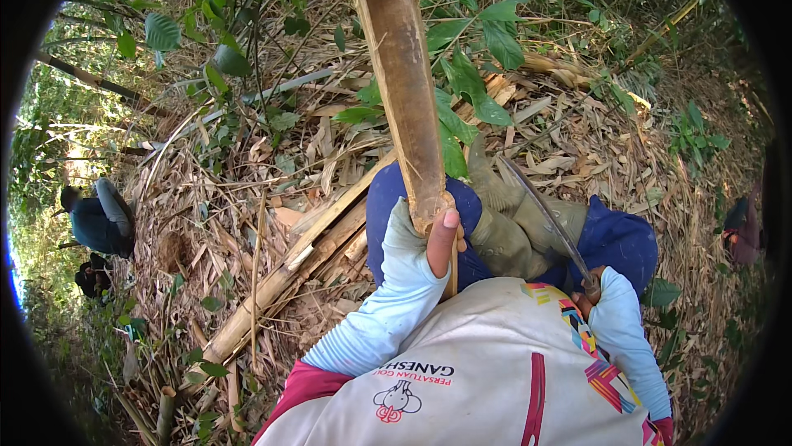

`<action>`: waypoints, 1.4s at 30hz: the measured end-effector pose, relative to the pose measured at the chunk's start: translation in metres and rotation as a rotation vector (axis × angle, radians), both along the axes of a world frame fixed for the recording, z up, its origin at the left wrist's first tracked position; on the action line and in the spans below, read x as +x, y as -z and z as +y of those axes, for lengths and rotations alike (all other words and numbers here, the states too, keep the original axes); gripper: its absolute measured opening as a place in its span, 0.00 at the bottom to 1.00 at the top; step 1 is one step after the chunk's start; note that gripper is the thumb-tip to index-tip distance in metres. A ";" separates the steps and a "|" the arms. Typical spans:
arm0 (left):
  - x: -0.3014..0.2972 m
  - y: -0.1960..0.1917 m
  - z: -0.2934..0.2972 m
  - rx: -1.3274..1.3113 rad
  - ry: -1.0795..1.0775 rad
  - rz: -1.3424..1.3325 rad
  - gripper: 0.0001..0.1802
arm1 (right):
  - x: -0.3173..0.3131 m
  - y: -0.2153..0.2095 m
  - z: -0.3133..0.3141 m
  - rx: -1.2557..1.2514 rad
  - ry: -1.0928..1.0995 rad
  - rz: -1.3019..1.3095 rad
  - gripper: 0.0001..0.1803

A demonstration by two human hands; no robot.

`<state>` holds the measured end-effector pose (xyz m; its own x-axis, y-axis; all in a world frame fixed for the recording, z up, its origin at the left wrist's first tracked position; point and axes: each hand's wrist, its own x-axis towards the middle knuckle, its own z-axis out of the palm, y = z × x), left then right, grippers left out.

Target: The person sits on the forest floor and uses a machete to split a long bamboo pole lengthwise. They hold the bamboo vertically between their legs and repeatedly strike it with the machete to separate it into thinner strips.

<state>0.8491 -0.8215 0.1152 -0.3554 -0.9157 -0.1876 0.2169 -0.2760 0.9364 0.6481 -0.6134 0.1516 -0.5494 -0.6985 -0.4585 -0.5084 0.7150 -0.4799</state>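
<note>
A: Holding what in the left hand (441, 253)?
B: Grasping a split bamboo length (404, 91) by its near end, pressing the thumb (445, 235) against it and pointing it away from the body, above the leaf-littered ground (322, 157).
A: Doing what with the right hand (586, 302)?
B: Clenching a machete (548, 207) by its handle, slanting it over the muddy rubber boots (499, 240), beside the blue trousers (619, 235).
A: Seeing more bamboo?
B: Yes, noticing bamboo pieces (280, 279) lying diagonally on the ground, just beside the left knee (384, 207).
</note>
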 end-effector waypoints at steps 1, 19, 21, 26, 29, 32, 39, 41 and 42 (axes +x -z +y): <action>0.000 0.001 0.000 -0.033 0.007 -0.045 0.19 | 0.000 -0.001 -0.001 -0.002 -0.004 -0.003 0.19; 0.002 0.001 -0.004 -0.057 -0.007 -0.034 0.19 | 0.000 0.006 0.003 -0.046 -0.016 0.033 0.19; 0.003 -0.001 -0.005 -0.044 0.034 -0.040 0.19 | -0.002 0.010 0.004 -0.056 -0.020 0.025 0.19; 0.003 -0.004 -0.002 0.072 0.001 0.048 0.26 | -0.003 0.009 0.003 -0.093 -0.036 0.023 0.17; 0.002 -0.002 -0.002 0.109 -0.027 0.064 0.31 | -0.006 0.011 0.005 -0.069 -0.018 -0.001 0.18; 0.005 0.011 -0.007 0.143 0.008 0.070 0.43 | -0.007 0.008 0.002 -0.049 0.016 -0.053 0.18; 0.009 0.029 -0.030 0.249 0.154 0.197 0.58 | -0.009 0.010 0.001 -0.087 0.100 -0.126 0.19; 0.011 0.028 -0.033 0.283 0.147 0.205 0.57 | -0.009 0.012 0.001 -0.122 0.113 -0.129 0.20; 0.012 0.028 -0.034 0.300 0.145 0.209 0.56 | -0.009 0.012 0.002 -0.140 0.120 -0.130 0.20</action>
